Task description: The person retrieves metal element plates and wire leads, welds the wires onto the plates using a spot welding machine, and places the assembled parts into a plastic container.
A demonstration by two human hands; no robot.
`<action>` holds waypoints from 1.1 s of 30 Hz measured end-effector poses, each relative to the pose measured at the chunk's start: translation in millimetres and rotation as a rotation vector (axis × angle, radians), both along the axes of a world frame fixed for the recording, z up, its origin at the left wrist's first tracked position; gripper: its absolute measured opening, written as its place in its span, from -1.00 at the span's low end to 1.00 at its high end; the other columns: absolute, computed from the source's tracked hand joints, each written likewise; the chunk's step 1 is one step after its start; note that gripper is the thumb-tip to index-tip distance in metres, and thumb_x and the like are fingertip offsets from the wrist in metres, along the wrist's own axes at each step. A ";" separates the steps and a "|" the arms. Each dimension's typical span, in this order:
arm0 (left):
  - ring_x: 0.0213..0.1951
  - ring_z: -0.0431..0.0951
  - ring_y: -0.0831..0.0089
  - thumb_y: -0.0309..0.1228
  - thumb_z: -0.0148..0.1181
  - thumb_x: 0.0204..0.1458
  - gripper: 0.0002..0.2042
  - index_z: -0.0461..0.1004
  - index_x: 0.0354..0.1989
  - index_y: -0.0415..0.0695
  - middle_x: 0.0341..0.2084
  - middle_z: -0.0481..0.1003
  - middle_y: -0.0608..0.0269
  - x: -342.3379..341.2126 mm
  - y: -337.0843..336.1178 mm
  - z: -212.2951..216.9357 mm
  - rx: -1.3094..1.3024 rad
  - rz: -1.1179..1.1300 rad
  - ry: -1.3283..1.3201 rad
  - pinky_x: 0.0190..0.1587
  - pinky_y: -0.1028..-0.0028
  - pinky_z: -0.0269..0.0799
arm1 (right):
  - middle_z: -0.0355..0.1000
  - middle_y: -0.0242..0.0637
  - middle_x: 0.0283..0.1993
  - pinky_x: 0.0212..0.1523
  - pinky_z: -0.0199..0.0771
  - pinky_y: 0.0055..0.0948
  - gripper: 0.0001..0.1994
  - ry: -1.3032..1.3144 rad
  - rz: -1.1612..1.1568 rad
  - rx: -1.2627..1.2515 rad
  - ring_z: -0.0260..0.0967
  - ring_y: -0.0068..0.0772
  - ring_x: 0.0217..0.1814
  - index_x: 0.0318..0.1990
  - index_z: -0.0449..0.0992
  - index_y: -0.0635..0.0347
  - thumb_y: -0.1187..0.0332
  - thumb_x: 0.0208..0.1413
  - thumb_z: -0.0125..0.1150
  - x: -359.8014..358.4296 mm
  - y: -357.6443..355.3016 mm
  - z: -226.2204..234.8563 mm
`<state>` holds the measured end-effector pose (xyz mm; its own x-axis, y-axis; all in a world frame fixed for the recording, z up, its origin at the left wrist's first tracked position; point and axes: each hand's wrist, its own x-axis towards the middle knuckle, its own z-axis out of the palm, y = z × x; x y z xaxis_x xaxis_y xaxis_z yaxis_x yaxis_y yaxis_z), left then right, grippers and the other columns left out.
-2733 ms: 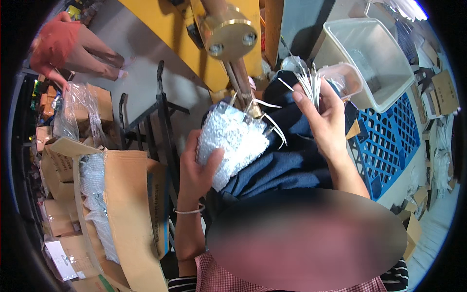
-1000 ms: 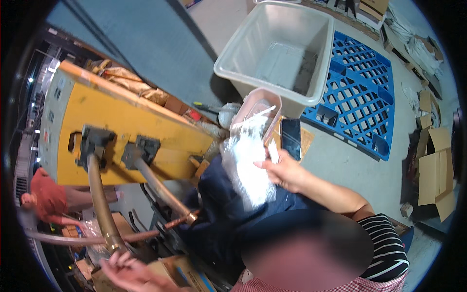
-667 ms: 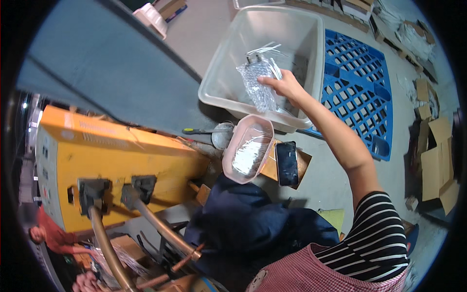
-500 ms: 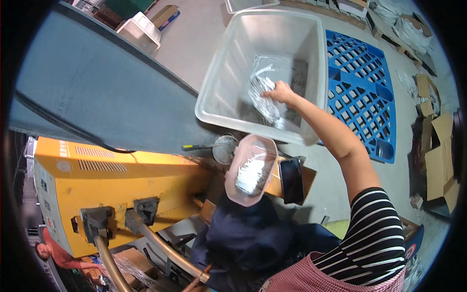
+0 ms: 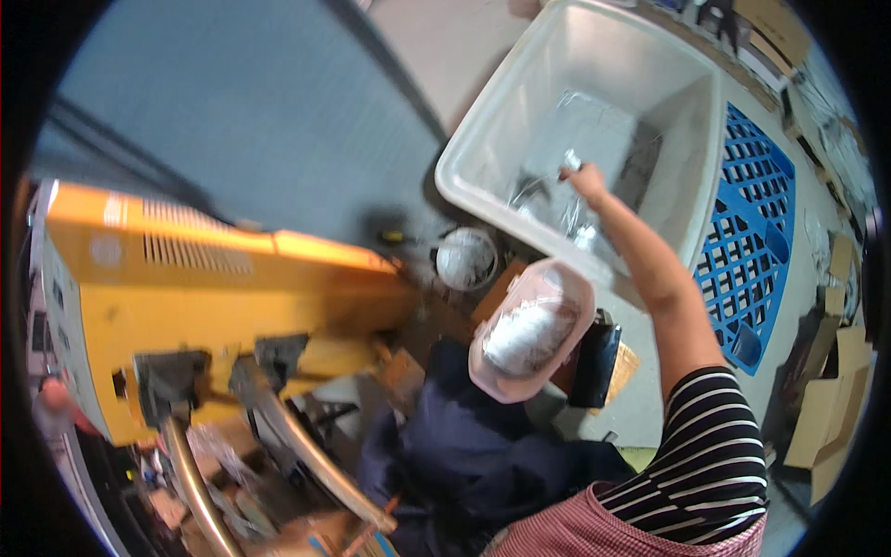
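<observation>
My right hand (image 5: 585,178) reaches down into a large translucent white bin (image 5: 506,116). Its fingers are closed, with a small shiny silvery piece (image 5: 573,160) at the tips; blur hides what kind of thing it is. Crumpled clear, shiny material (image 5: 583,232) lies in the bin below the hand. Closer to me, over my lap, stands a pinkish translucent tub (image 5: 583,302) holding a heap of thin silvery pieces (image 5: 531,334). No part of my left hand is visible.
A dark phone (image 5: 594,364) sits beside the tub. A small round bucket (image 5: 466,260) and a yellow-black handle (image 5: 397,238) lie near a yellow machine (image 5: 306,302). Blue pallet (image 5: 763,237) and cardboard box (image 5: 835,399) are at right. Another person (image 5: 58,399) is blurred far left.
The view has swung, so the bin and tub appear further right. My right hand earlier gripped a crumpled clear bundle; now similar material lies below it, and a small shiny piece is at the fingertips.
</observation>
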<state>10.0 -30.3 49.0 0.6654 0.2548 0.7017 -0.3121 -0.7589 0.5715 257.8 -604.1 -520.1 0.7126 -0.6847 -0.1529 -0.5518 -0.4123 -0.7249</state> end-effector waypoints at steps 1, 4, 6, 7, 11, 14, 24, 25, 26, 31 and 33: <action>-0.44 0.50 0.41 -0.52 0.20 0.06 -0.82 0.40 -0.18 -0.26 -0.38 0.50 0.11 1.2 -9.6 -2.0 0.115 0.158 -0.016 -0.44 0.51 0.50 | 0.44 -0.24 -0.54 -0.42 0.39 -0.31 -0.72 0.013 0.057 0.172 0.37 -0.34 -0.51 -0.40 0.65 0.10 0.07 -0.04 0.27 10.6 20.0 27.0; -0.31 0.54 0.35 -0.39 0.24 0.06 -0.71 0.46 -0.12 -0.34 -0.32 0.53 -0.02 -9.1 11.9 12.8 0.325 0.271 0.025 -0.39 0.45 0.51 | 0.04 -0.58 -0.60 -0.51 0.08 -0.51 -0.76 -0.255 0.202 0.825 -0.01 -0.61 -0.57 -0.27 0.54 0.12 0.24 0.23 -0.03 -12.1 51.0 139.6; 0.04 0.46 0.33 -0.50 -0.07 0.24 -0.66 0.27 0.16 -0.34 -0.01 0.43 -0.04 -20.5 43.4 1.7 0.063 0.136 -0.008 0.19 0.39 0.35 | 0.04 -0.58 -0.57 -0.42 0.11 -0.58 -0.75 -0.398 0.325 0.981 0.01 -0.65 -0.51 -0.25 0.47 0.22 0.23 0.28 -0.04 -53.3 92.6 222.2; 0.07 0.46 0.31 -0.51 -0.08 0.24 -0.66 0.26 0.17 -0.34 0.04 0.41 -0.06 -21.0 48.9 -2.1 0.064 0.176 -0.033 0.20 0.38 0.36 | 0.06 -0.57 -0.56 -0.41 0.13 -0.58 -0.73 -0.467 0.385 1.024 0.05 -0.65 -0.49 -0.24 0.45 0.28 0.23 0.30 -0.05 -72.5 127.4 252.0; -0.02 0.52 0.03 -0.56 -0.10 0.18 -0.67 0.23 0.08 -0.49 -0.01 0.38 -0.32 -21.1 57.4 8.2 0.069 -0.093 0.038 0.13 0.17 0.44 | 0.25 -0.50 -0.50 -0.43 0.18 -0.58 -0.70 -0.346 0.749 0.805 0.14 -0.67 -0.48 -0.19 0.46 0.26 0.17 0.31 -0.03 -166.6 233.4 314.5; -0.02 0.53 0.08 -0.54 -0.09 0.22 -0.70 0.21 0.07 -0.47 -0.01 0.42 -0.19 -8.4 72.0 -2.8 0.143 -0.362 0.100 0.14 0.23 0.42 | 0.46 -0.37 -0.49 -0.39 0.39 -0.37 -0.83 -0.231 1.009 0.603 0.38 -0.51 -0.45 -0.32 0.54 0.26 0.34 0.04 0.32 -245.2 334.4 317.9; 0.08 0.35 0.33 -0.57 0.10 0.06 -0.42 0.03 0.26 -0.29 0.13 0.24 0.00 -102.9 64.4 -112.6 -0.119 -0.379 -0.034 0.20 0.36 0.21 | 0.54 0.07 -0.38 -0.23 0.58 -0.13 -0.77 0.122 1.096 -0.324 0.54 0.09 -0.28 -0.44 0.61 0.28 0.25 0.00 0.30 -285.7 467.5 262.6; 0.08 0.35 0.32 -0.56 0.10 0.06 -0.42 0.03 0.26 -0.29 0.14 0.23 0.01 -118.6 64.6 -131.1 -0.208 -0.387 0.031 0.20 0.35 0.21 | 0.54 0.07 -0.38 -0.23 0.58 -0.12 -0.77 0.195 1.050 -0.369 0.54 0.09 -0.27 -0.43 0.61 0.28 0.25 0.01 0.30 -286.7 469.6 261.6; 0.08 0.36 0.32 -0.58 0.08 0.06 -0.44 0.05 0.25 -0.29 0.13 0.24 0.02 -136.8 68.3 -143.5 -0.256 -0.370 0.110 0.20 0.35 0.22 | 0.55 0.06 -0.34 -0.20 0.59 -0.11 -0.83 0.211 1.046 -0.396 0.56 0.06 -0.26 -0.43 0.61 0.29 0.34 0.01 0.25 -289.2 475.5 266.2; 0.02 0.45 0.39 -0.62 0.06 0.12 -0.56 0.16 0.18 -0.26 0.02 0.33 0.10 -190.0 64.9 -205.2 -0.609 -0.370 0.402 0.13 0.40 0.30 | 0.59 -0.08 -0.24 -0.18 0.61 -0.27 -0.84 0.326 1.020 -0.577 0.59 -0.15 -0.17 -0.32 0.66 0.18 0.44 0.04 0.14 -279.7 484.9 251.3; -0.01 0.47 0.42 -0.65 0.05 0.13 -0.59 0.18 0.16 -0.26 0.04 0.34 0.10 -202.9 60.9 -216.5 -0.725 -0.412 0.447 0.11 0.46 0.33 | 0.60 -0.12 -0.23 -0.19 0.61 -0.31 -0.83 0.352 1.006 -0.634 0.60 -0.19 -0.17 -0.32 0.67 0.15 0.45 0.06 0.11 -276.4 483.4 250.6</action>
